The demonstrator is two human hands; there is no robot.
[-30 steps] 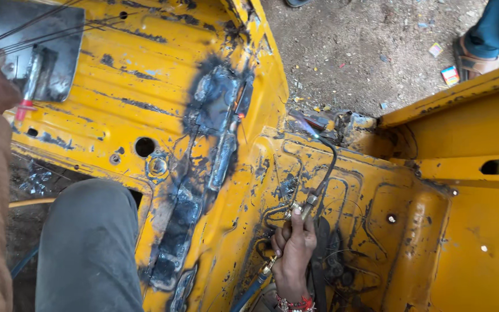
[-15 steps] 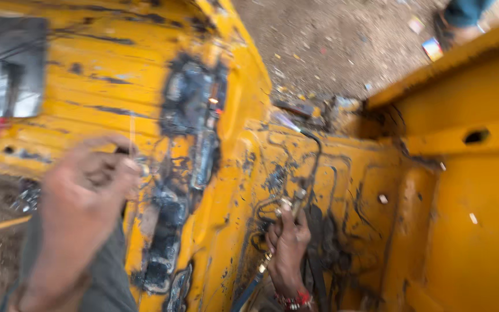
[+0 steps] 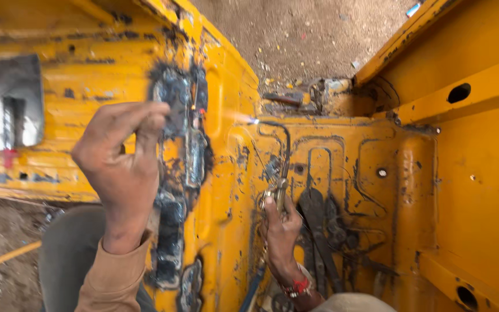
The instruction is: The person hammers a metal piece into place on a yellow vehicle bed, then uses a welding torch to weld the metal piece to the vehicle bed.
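Fingers of right hand [image 3: 281, 231] grip lit torch [image 3: 278, 153]

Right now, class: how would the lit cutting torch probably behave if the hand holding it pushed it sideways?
The torch looks like rigid metal tube, so it should swing as one piece. The right hand grips its low end, so the flame tip would probably sweep widest. The hose below may drag.
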